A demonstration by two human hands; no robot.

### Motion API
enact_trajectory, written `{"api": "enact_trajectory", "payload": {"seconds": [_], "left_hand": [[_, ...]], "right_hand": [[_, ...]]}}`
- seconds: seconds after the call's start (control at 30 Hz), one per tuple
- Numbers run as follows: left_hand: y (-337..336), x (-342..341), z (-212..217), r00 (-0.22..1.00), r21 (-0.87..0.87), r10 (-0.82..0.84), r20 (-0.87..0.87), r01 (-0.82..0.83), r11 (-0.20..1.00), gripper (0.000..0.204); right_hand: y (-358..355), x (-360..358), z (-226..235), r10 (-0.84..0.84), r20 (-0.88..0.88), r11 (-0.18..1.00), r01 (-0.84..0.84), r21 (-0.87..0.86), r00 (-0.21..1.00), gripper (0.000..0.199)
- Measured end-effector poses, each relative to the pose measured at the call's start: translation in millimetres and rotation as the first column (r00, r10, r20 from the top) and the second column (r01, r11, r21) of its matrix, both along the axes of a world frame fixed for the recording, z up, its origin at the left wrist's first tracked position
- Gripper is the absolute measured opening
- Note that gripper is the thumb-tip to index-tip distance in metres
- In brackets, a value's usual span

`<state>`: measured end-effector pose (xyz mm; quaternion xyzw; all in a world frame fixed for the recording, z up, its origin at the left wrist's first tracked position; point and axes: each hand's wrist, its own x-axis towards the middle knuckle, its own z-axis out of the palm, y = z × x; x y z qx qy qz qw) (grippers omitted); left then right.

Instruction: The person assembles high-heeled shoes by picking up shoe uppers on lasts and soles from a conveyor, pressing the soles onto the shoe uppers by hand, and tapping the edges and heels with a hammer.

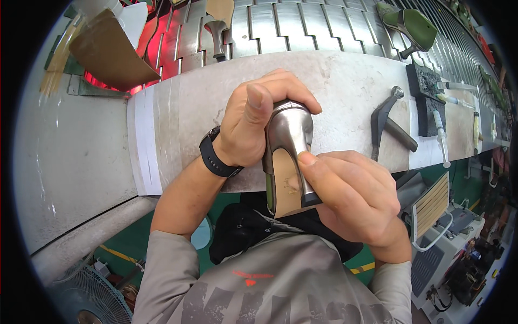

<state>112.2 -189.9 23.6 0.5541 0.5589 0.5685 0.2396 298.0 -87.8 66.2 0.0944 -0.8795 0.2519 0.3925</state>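
Note:
A high-heeled shoe (pixel 287 127) with a silvery metallic heel and a tan sole is held upside down in front of me, over the near edge of the workbench. Something green shows along its left side. My left hand (pixel 243 121), with a black watch on its wrist, curls its fingers over the shoe's far end, thumb raised. From the right, my right hand (pixel 356 189) grips the slender heel near its dark tip, the thumb lying along it. Its other fingers are bent, and their tips are partly hidden behind the shoe.
On the pale workbench (pixel 350 75), a hammer (pixel 382 119) lies to the right, beside black blocks (pixel 426 97) and several syringes (pixel 441 137). Beyond runs a metal slat conveyor (pixel 302 27) carrying heeled shoes (pixel 413 29). A brown curved sheet (pixel 113 51) stands far left; a fan (pixel 89 297) is below.

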Motion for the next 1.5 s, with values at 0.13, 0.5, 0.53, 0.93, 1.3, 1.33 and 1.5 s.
{"api": "enact_trajectory", "payload": {"seconds": [0.13, 0.5, 0.53, 0.93, 1.3, 1.33, 1.5], "left_hand": [[-4.0, 0.4, 2.7, 0.999, -0.002, -0.009, 0.04, 0.009, 1.0, 0.107], [13.9, -12.1, -10.5, 0.933, 0.058, -0.035, 0.359, 0.015, 0.998, 0.04], [13.6, -9.1, -9.9, 0.931, 0.067, -0.029, 0.365, 0.005, 0.998, 0.04], [25.4, 3.4, -17.2, 0.963, 0.122, 0.153, 0.224, -0.183, 0.975, 0.059], [24.2, 8.1, -11.5, 0.93, 0.148, 0.123, 0.346, -0.183, 0.972, 0.053], [25.9, 7.0, -14.1, 0.929, 0.15, 0.124, 0.348, -0.186, 0.971, 0.053], [25.7, 10.8, -10.7, 0.932, 0.172, 0.161, 0.324, -0.225, 0.959, 0.052]], "right_hand": [[2.5, -8.2, -4.7, 0.037, -0.036, 0.998, -0.035, 0.044, 0.999, 0.036], [27.6, -33.9, -7.3, 0.019, 0.129, 0.976, 0.01, -0.218, 0.991, 0.031], [31.0, -29.8, -11.2, 0.039, 0.18, 0.957, 0.015, -0.291, 0.983, 0.028], [26.9, -27.4, 8.9, 0.141, 0.74, 0.806, 0.359, -0.471, 0.657, 0.046], [33.3, -22.3, -3.2, 0.086, 0.735, 0.857, 0.326, -0.399, 0.673, 0.042], [30.4, -21.5, -1.6, 0.085, 0.737, 0.859, 0.325, -0.396, 0.671, 0.042], [28.1, -15.8, 0.9, 0.172, 0.697, 0.781, 0.335, -0.527, 0.696, 0.04]]}}
